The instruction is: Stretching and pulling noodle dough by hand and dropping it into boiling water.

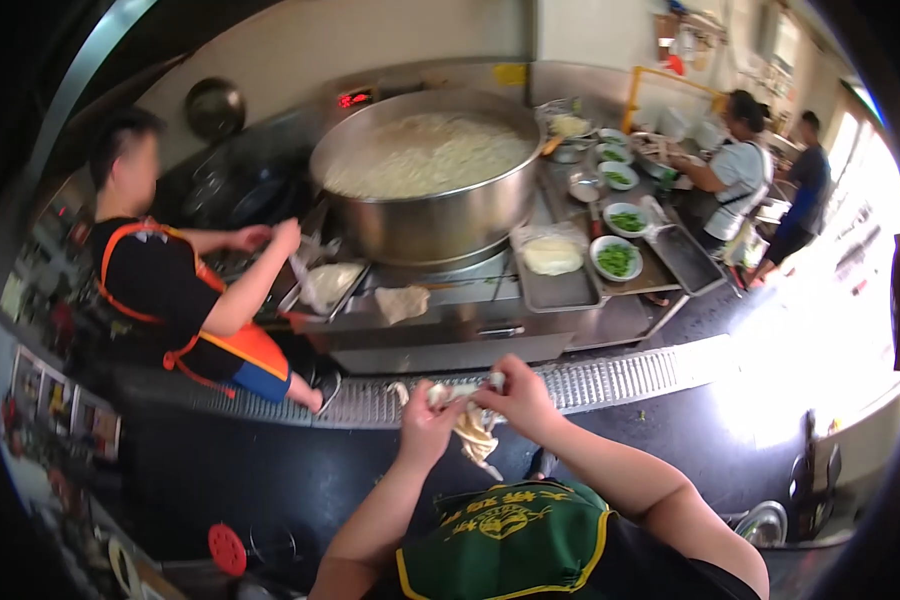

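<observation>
My left hand [426, 427] and my right hand [523, 399] are raised in front of my green apron, above the floor drain. A small white piece [463, 390] is stretched between my fingertips, pinched from both sides. It may be dough, but its make is hard to tell. Just below hangs a limp, cream-coloured, crumpled strip [478, 442], possibly cloth or a skin; my fingers hide how it is held. Beyond my hands, a large steel pot [435, 221] stands on the stove, filled with pale, cloudy liquid and many light pieces.
A metal tray [562, 295] holds a white slab [553, 256] by plastic film. Bowls of chopped greens [616, 259] line the counter. A folded cloth [403, 303] lies at the stove edge. A co-worker [165, 277] stands left, near another tray [334, 289]; others work at right.
</observation>
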A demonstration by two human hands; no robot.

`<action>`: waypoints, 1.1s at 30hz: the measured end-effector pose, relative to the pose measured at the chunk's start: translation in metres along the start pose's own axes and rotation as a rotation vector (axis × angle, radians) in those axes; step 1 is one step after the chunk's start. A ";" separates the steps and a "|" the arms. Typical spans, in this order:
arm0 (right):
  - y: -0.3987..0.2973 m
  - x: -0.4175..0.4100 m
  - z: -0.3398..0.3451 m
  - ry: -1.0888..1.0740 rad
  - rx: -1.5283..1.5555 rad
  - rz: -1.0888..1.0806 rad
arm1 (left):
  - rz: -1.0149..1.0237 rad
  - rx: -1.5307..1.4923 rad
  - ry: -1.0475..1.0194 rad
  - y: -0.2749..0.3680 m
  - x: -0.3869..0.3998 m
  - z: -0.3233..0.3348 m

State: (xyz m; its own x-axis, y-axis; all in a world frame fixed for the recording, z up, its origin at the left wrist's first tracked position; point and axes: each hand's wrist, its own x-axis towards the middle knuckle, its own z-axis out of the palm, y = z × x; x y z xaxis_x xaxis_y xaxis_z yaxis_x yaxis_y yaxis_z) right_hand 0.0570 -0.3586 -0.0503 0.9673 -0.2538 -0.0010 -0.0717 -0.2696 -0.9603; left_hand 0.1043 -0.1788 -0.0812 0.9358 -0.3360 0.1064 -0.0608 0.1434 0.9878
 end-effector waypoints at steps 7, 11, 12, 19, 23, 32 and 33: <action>0.027 0.039 -0.035 0.017 0.190 0.112 | 0.068 0.522 -0.005 -0.002 0.039 0.048; 0.039 0.080 -0.113 0.006 0.935 0.070 | 0.079 0.800 0.007 -0.037 0.087 0.038; 0.031 0.097 -0.148 0.107 0.951 0.053 | 0.189 0.713 0.098 -0.062 0.098 0.007; 0.171 0.208 -0.453 0.688 1.106 -0.137 | 0.189 0.832 0.596 0.064 0.213 -0.122; 0.244 0.248 -0.483 0.941 1.176 0.110 | 0.258 0.593 0.614 0.177 0.286 -0.106; 0.183 0.341 -0.311 0.311 0.611 0.227 | 0.649 0.400 0.191 0.356 0.470 0.000; 0.172 0.358 -0.296 0.217 0.501 0.199 | 0.722 0.437 0.171 0.370 0.491 0.008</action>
State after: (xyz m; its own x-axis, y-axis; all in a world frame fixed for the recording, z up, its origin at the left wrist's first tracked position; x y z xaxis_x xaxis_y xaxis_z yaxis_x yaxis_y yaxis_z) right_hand 0.3187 -0.7705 -0.1335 0.8714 -0.4531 -0.1881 -0.0715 0.2620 -0.9624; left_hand 0.5390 -0.2982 0.3379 0.6539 -0.1505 0.7414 -0.7565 -0.1150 0.6438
